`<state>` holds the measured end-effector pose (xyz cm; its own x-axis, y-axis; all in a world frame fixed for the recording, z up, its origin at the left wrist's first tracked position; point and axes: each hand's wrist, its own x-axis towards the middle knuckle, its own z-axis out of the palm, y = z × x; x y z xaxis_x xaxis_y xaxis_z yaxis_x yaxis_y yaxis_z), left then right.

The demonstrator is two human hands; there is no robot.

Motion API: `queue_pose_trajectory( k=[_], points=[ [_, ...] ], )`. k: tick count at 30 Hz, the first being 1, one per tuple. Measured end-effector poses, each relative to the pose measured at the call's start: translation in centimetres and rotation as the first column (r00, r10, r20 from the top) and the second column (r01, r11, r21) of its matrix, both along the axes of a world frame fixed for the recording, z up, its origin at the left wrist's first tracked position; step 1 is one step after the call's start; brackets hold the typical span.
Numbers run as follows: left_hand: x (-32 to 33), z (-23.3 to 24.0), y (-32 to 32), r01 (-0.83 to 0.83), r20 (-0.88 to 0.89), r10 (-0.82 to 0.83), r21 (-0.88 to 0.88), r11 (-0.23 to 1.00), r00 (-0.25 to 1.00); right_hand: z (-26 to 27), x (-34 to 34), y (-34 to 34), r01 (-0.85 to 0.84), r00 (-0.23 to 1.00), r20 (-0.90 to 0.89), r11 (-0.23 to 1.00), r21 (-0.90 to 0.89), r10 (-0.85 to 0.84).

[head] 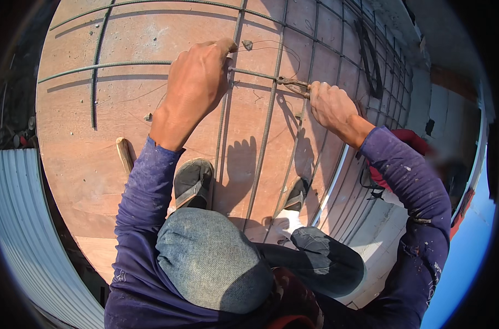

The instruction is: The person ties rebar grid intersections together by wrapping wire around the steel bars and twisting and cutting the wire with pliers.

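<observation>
My right hand (333,105) grips the handles of rusty pincers (294,84). Their jaws meet a crossing of two steel reinforcing bars in the rebar grid (270,119). Over the neighbouring crossing to the left, my left hand (198,82) is closed, hiding part of the cross bar (130,63). Thin tie wire (292,51) loops out from its fingertips towards the right, and more strands show below the wrist. Exactly how those fingers hold the wire is hidden.
Plywood sheeting (89,164) lies under the bars. My shoes (194,181) rest among the bars, near a wooden stick (125,154). A dark strap (368,57) lies on the grid. Corrugated metal sheet (23,214) lies beyond the left edge. Another person's red sleeve (411,140) shows at right.
</observation>
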<state>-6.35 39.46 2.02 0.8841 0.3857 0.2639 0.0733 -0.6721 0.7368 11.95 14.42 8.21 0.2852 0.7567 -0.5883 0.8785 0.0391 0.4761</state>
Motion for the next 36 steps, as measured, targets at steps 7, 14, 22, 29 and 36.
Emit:
queue_pose_trajectory(
  k=[7, 14, 22, 29, 36],
  points=[
    [1.9, -0.2, -0.9, -0.035, 0.195, 0.056, -0.108, 0.994, 0.979, -2.7, 5.0, -3.8, 0.270, 0.891, -0.391, 0.961, 0.052, -0.230],
    [1.8, -1.1, -1.4, -0.011, 0.214, 0.043, -0.149, 0.989, 0.976, -2.3, 1.6, -4.0, 0.657, 0.623, -0.481, 0.746, -0.104, -0.616],
    [-0.1, -1.1, -2.5, 0.057, 0.076, -0.043, -0.197, 0.979, 0.996, -0.5, -9.4, -5.3, 0.869, 0.065, -0.744, 0.404, -0.285, -0.666],
    [-4.0, -0.5, -1.4, 0.029, -0.090, -0.054, -0.254, 0.967, 0.995, -6.1, -15.0, -8.7, 0.893, 0.009, -0.780, 0.356, -0.275, -0.626],
    [-7.4, -1.8, 0.5, -0.146, -0.011, 0.151, -0.324, 0.935, 0.989, -7.1, -14.8, -9.6, 0.911, -0.275, -0.811, 0.129, -0.391, -0.516]
  ],
)
